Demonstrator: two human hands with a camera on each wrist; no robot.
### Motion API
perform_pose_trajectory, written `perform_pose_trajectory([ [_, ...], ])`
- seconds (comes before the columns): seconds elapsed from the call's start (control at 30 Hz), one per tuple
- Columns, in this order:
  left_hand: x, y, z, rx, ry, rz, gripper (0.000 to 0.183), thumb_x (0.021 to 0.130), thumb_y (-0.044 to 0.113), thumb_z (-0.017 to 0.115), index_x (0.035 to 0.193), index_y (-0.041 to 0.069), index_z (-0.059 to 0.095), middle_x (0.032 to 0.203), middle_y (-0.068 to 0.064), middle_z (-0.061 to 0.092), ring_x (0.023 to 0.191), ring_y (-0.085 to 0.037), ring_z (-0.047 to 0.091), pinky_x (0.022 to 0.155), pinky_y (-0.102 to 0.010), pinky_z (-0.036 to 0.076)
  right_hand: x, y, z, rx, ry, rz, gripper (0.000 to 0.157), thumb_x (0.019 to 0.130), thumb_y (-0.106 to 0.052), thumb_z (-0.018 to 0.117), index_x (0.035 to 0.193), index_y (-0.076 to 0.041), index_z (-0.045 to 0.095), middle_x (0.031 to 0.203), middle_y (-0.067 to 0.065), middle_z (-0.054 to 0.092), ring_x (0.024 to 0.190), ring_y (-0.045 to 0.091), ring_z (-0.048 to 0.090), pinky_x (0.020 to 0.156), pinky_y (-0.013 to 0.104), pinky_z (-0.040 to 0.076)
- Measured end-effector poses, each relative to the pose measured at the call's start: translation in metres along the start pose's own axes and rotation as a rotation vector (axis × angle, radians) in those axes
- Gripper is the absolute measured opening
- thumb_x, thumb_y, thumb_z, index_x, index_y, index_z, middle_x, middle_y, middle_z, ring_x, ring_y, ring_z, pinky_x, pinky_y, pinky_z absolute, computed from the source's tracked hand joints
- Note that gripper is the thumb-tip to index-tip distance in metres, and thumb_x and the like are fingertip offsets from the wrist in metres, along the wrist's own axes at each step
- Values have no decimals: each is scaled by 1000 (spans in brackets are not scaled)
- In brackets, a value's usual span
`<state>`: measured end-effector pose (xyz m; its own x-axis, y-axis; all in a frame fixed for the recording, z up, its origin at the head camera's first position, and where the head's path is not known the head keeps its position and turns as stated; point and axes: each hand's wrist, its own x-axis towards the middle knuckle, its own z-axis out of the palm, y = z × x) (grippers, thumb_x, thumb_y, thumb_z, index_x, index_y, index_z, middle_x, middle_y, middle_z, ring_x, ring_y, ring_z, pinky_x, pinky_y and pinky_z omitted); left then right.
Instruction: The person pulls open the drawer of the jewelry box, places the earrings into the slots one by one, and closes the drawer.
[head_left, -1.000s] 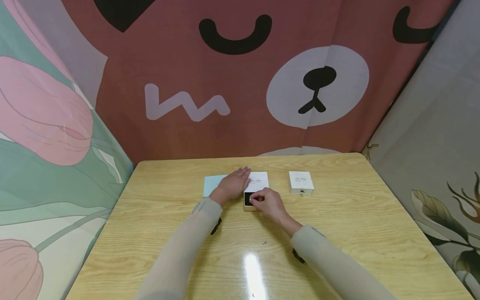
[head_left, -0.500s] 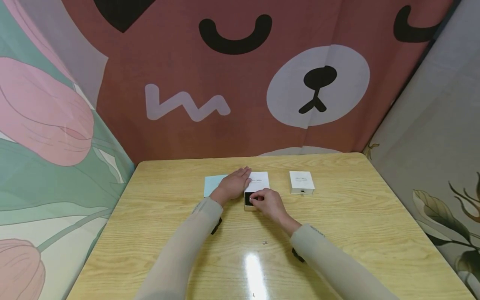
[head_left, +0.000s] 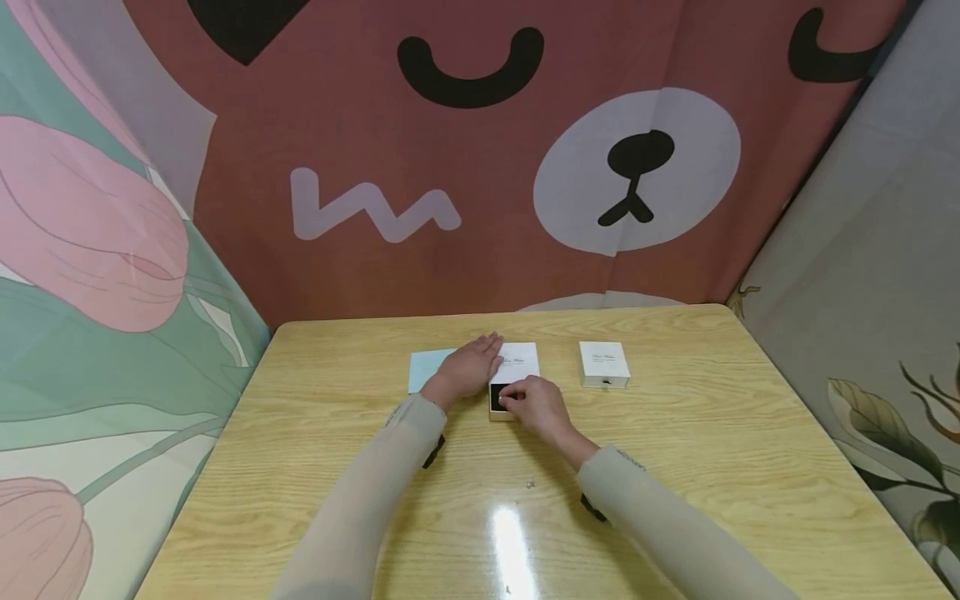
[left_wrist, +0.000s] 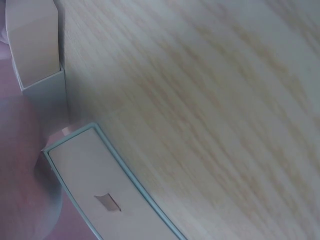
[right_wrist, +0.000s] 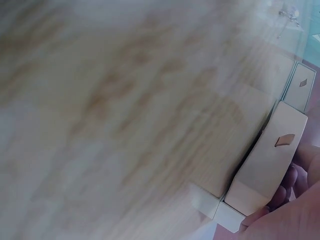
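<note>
A white box (head_left: 519, 357) with fine print on its lid has its drawer (head_left: 492, 415) pulled out toward me, showing a black lining. My left hand (head_left: 468, 369) lies with straight fingers along the left side of this box and over the light blue box (head_left: 425, 371). Above the drawer, my right hand (head_left: 542, 407) pinches a tiny pale piece at the black lining; its kind is too small to tell. In the right wrist view, fingers (right_wrist: 291, 181) curl beside the drawer front (right_wrist: 267, 160), which has a small pull tab (right_wrist: 285, 140).
Another white box (head_left: 603, 364), shut, stands to the right on the wooden table (head_left: 300, 467). A tiny shiny piece (head_left: 531, 483) lies in front of my hands, with another small piece (head_left: 507, 590) near the bottom edge. Patterned cloths hang behind and at both sides.
Both hands keep nearly the same place. The right wrist and sleeve shift very slightly; the boxes stay put.
</note>
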<state>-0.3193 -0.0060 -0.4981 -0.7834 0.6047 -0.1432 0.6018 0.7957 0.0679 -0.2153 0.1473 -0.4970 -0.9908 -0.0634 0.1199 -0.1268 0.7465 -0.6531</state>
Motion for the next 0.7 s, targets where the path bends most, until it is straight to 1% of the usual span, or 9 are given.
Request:
perform_pose_trajectory([
  [0.23, -1, 0, -1, -17, -1, -3, 59, 112, 42, 17, 164, 14, 13, 170, -2, 13, 156, -24, 16, 127, -36, 17, 0, 0, 1, -29, 8, -4, 5, 87, -16, 81, 91, -16, 84, 82, -4, 68, 73, 9, 57, 68, 31, 50],
  [0.47, -2, 1, -1, -23, -4, -6, 58, 113, 41, 18, 164, 14, 13, 170, -2, 12, 156, -23, 15, 127, -36, 17, 0, 1, 1, -44, 13, 0, 4, 86, -15, 81, 90, -15, 84, 78, -4, 66, 71, 9, 55, 66, 30, 48],
  [0.7, -2, 1, -2, -16, -7, -7, 59, 113, 42, 18, 164, 14, 13, 170, -2, 12, 156, -24, 16, 127, -36, 18, -1, 0, 0, -62, 11, 6, 4, 87, -15, 80, 89, -14, 83, 79, -4, 65, 73, 10, 56, 68, 30, 49],
])
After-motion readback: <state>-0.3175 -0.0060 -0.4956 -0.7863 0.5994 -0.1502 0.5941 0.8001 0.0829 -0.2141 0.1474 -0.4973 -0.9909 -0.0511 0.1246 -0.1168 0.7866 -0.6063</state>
